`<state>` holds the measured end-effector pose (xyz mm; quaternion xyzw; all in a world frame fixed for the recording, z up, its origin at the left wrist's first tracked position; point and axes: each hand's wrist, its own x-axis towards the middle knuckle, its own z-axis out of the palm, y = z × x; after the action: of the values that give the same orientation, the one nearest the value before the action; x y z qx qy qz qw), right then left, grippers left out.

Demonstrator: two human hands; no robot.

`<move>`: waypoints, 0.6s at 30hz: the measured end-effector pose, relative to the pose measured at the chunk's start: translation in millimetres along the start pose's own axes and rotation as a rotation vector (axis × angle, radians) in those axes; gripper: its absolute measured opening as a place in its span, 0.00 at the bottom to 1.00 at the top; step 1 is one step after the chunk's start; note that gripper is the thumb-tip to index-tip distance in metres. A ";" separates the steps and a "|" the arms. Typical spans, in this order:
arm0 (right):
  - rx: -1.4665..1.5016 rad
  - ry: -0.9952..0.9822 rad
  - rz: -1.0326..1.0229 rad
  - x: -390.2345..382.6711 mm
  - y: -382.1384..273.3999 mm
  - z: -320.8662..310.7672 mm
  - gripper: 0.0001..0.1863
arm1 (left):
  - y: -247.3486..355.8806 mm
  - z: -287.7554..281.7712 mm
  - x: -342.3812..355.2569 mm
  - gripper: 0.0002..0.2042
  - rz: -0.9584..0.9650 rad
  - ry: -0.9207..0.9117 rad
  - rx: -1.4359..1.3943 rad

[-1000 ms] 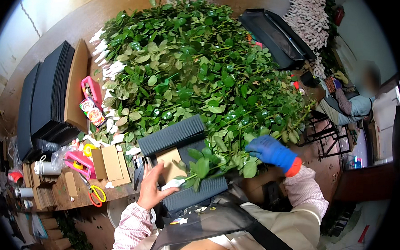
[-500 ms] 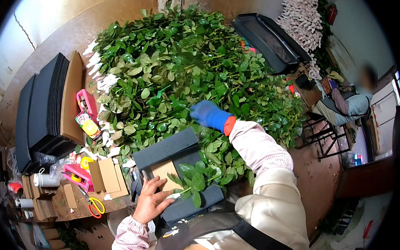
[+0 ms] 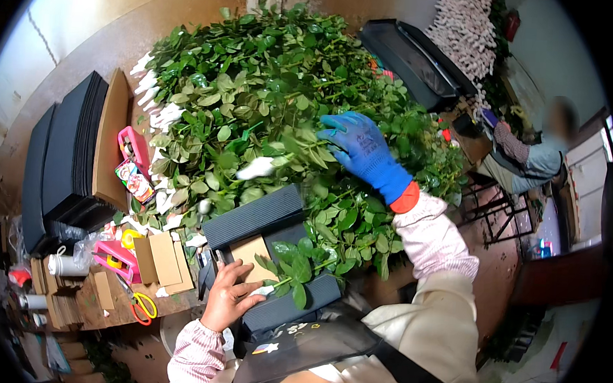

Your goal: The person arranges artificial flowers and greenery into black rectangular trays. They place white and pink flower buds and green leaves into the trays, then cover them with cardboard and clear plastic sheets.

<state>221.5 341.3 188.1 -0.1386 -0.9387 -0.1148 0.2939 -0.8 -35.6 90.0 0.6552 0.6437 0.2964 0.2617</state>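
My right hand (image 3: 361, 147), in a blue glove, grips a leafy rose stem (image 3: 302, 150) above the pile; its white-covered head (image 3: 256, 168) points left and is blurred. My bare left hand (image 3: 230, 295) rests on brown cardboard (image 3: 250, 251) inside a dark corrugated wrapper (image 3: 255, 216), fingers apart. At its thumb and forefinger lies the white head (image 3: 264, 290) of another rose stem, whose green leaves (image 3: 301, 269) spread right across the wrapper. The big pile of leafy rose stems (image 3: 256, 92) covers the table beyond; many white heads show along its left edge.
At left stand dark sheets (image 3: 69, 151) and a brown board (image 3: 111, 140). Pink tape dispensers (image 3: 119, 261), cardboard pieces (image 3: 164, 259) and yellow-and-red-handled scissors (image 3: 143, 308) lie nearer. A black tray (image 3: 417, 62) stands behind the pile. Another person (image 3: 540, 159) sits far right.
My gloved right hand has moved right and slightly back, drawing a stem with a white head up from the pile. My left hand stays at the wrapper, almost unmoved.
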 end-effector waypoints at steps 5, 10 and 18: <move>0.126 -0.703 0.401 25.5 3.7 34.8 0.23 | -2.1 -4.5 11.8 0.17 0.027 -0.012 0.004; 0.159 -0.257 0.158 23.0 -16.8 70.4 0.25 | 0.4 3.6 8.0 0.17 0.007 0.026 0.021; -0.213 -0.824 0.233 48.2 -8.9 75.2 0.15 | 2.3 2.3 8.5 0.17 0.005 0.033 -0.012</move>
<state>141.4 364.5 154.9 -0.3073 -0.9386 -0.1119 -0.1100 2.4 -27.1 90.5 0.6503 0.6444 0.3116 0.2543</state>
